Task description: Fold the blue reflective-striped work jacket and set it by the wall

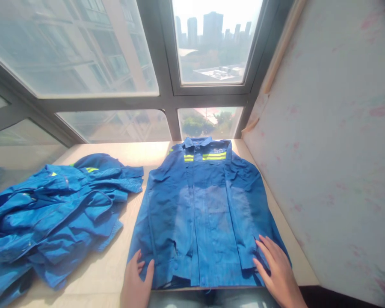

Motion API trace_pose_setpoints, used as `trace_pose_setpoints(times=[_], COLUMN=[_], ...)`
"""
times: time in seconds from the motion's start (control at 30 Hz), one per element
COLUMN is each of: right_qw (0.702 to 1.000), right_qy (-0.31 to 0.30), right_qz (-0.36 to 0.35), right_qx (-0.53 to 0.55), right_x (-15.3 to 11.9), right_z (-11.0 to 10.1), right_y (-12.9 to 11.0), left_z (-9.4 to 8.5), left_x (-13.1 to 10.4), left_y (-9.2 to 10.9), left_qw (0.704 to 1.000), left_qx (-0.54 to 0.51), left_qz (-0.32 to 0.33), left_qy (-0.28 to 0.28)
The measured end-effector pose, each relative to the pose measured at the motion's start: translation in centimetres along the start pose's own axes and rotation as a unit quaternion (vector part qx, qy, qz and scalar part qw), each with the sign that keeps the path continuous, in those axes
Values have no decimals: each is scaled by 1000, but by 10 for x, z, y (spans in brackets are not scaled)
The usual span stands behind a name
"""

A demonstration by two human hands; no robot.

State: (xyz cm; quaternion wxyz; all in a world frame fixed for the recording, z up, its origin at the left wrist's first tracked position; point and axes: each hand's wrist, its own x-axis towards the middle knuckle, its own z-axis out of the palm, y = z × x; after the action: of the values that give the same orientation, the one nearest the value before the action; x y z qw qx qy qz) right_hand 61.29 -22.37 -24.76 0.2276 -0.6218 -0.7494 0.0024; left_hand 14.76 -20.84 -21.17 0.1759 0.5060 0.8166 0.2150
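Observation:
A blue work jacket (208,205) lies spread front side up, its collar at the window end and its hem along the near edge. Yellow-green stripes cross the chest, and both sleeves lie down along the front. My left hand (137,278) is at the jacket's lower left corner, thumb and fingers apart. Over by the lower right side, my right hand (276,269) rests beside the sleeve cuff with its thumb spread from the fingers. No cloth is visibly pinched in either hand.
A crumpled heap of blue garments (60,214) with similar yellow-green marks lies on the left of the pale wooden surface (131,226). Grey-framed windows (167,92) stand at the back. A patterned wall (327,141) closes off the right side.

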Motion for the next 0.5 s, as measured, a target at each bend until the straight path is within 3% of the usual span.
trace_pose_setpoints(times=[0.07, 0.13, 0.23, 0.3, 0.4, 0.5], right_qw=[1000, 999, 999, 999, 999, 999], right_qy=[-12, -27, -37, -36, -39, -40], right_qz=[-8, -17, -28, -30, -23, -13], right_qx=[-16, -25, -24, -18, -10, -4], right_x=[2, 5, 7, 5, 3, 1], right_z=[2, 6, 12, 15, 18, 19], right_y=[4, 7, 11, 12, 12, 12], left_z=[-7, -10, -4, 3, 12, 16], left_x=[10, 17, 19, 13, 0, -11], left_y=[9, 26, 51, 60, 58, 47], left_qw=[995, 985, 976, 982, 989, 962], left_qx=[21, 65, 87, 53, -68, -233], left_qz=[-52, -61, -54, -45, -45, -101], left_qy=[-82, -146, -194, -177, -126, -100])
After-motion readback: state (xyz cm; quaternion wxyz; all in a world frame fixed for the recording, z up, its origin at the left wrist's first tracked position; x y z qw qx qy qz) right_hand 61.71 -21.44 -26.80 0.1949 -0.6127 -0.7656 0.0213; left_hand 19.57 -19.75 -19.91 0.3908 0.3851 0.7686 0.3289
